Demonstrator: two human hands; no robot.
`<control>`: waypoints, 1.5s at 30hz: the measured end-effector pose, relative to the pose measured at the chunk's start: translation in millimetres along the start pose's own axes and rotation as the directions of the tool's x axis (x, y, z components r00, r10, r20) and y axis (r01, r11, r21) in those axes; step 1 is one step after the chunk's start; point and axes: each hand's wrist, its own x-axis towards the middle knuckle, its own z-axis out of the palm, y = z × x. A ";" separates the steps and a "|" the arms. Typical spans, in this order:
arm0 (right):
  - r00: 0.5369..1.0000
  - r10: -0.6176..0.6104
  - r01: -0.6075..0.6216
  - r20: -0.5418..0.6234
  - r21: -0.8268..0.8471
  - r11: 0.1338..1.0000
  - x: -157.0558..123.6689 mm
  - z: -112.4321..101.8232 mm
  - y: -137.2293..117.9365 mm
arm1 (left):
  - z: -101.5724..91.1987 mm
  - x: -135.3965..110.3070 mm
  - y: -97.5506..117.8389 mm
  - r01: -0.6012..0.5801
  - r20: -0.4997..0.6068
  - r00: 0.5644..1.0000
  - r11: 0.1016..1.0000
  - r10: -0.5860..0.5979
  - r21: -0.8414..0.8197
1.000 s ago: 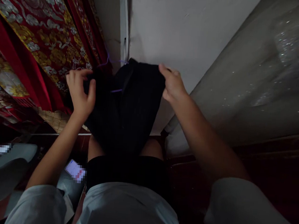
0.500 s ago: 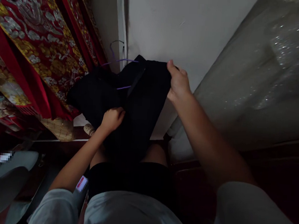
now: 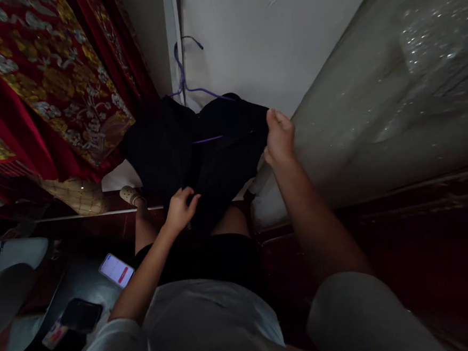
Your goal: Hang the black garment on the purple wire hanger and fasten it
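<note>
A black garment [image 3: 227,159] hangs on a purple wire hanger [image 3: 210,92] in front of me; its exact kind is hard to make out in the dim light. The hanger's hook stands clear above the cloth, against the white wall. My right hand [image 3: 280,136] pinches the garment's upper right edge and holds it out to the side. Lower down, near the middle of the front, my left hand [image 3: 181,209] has its fingers curled on the cloth. Part of the hanger's lower bar shows through the garment's opening.
Red embroidered cloth [image 3: 84,79] hangs at the left. A plastic-wrapped bulky item [image 3: 363,99] stands at the right. Below left, a lit phone [image 3: 115,270] and a black case [image 3: 82,314] lie on a dark surface beside a grey chair [image 3: 24,251]. My foot wears a beige clog [image 3: 130,195].
The hanger's hook has risen out and now shows more fully. My left hand has moved slightly down and right on the cloth. My view has shifted, bringing the phone into sight.
</note>
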 end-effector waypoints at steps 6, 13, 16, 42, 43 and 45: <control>0.909 -0.086 0.069 -0.408 -0.057 0.996 -112.8 31.0 24.1 | 45.8 -32.7 9.6 0.106 -0.220 0.956 0.925 -0.196 -0.365; 0.878 0.425 -0.449 0.220 0.075 0.890 -237.1 79.1 46.5 | 43.3 -33.7 -6.2 0.188 -0.184 0.929 0.836 -0.322 -0.515; 0.897 0.355 -0.374 0.264 0.021 0.927 -228.2 82.1 41.4 | 35.7 -29.6 -9.4 0.229 -0.206 0.911 0.853 -0.357 -0.468; 0.993 0.000 0.006 0.115 -0.050 0.999 -231.9 72.3 30.9 | 34.5 -38.7 19.1 0.220 -0.201 0.911 0.837 -0.360 -0.500; 0.994 -0.025 0.031 0.106 -0.060 0.998 -222.8 70.5 27.4 | 36.1 -39.3 22.3 0.207 -0.202 0.916 0.842 -0.345 -0.499; 0.989 -0.106 0.115 0.107 -0.084 0.990 -192.6 69.7 16.2 | 40.4 -41.5 29.0 0.194 -0.196 0.925 0.846 -0.327 -0.497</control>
